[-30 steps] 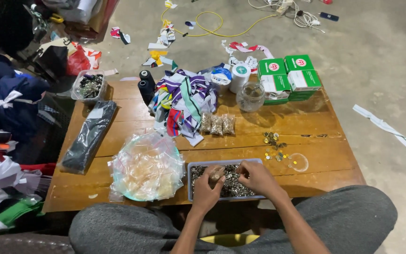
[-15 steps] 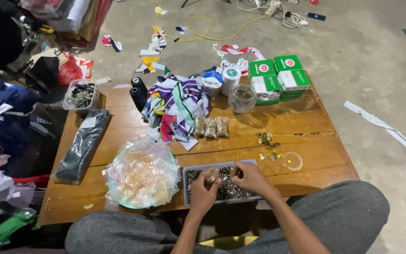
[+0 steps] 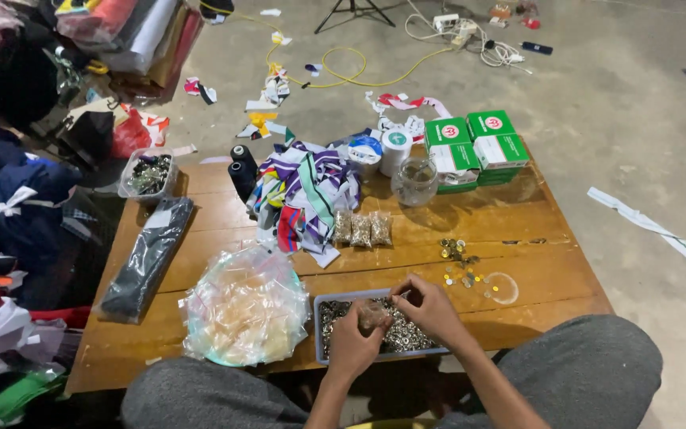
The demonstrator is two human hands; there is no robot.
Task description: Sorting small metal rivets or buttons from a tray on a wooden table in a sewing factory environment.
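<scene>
Low wooden table (image 3: pixel 406 238), person sits at its near edge, knees in grey trousers on both sides.

Landmark = small grey tray (image 3: pixel 323 306) at the near edge, full of small silver metal rings/eyelets (image 3: pixel 410 338).

Left hand (image 3: pixel 352 343): over the tray's left half, fingers curled round a small clear plastic bag (image 3: pixel 373 316) w/ some pieces in it, so grasping the bag. Right hand (image 3: pixel 430 306): over the tray's right half, fingertips pinched together at the bag's mouth; what's between them is too small to tell. Both hands touch at the bag, above the rings.

Left of tray, just beside it: big heap of small clear zip bags (image 3: pixel 244 310) on a greenish plate, wrapped in plastic. Farther left: long dark packet in clear film (image 3: pixel 146 258), lying lengthwise.

Behind tray: three small filled bags (image 3: pixel 361 229) in a row. Behind those, pile of striped fabric strips (image 3: pixel 303 191), purple/white/green/red. Left of that pile, two black thread cones (image 3: pixel 241 168); far left corner, clear tub w/ metal bits (image 3: pixel 147 173).

Right of tray & a bit back: loose scatter of gold/silver pieces (image 3: pixel 458 258), plus a thin clear ring (image 3: pixel 502 287).

Far right behind tray: glass jar (image 3: pixel 415 181), two tape rolls (image 3: pixel 383 149), stack of green-and-white boxes (image 3: pixel 478 147).

Concrete floor (image 3: pixel 613 95) beyond: fabric scraps, yellow cable, power strip. Clothes heaped left of table.
</scene>
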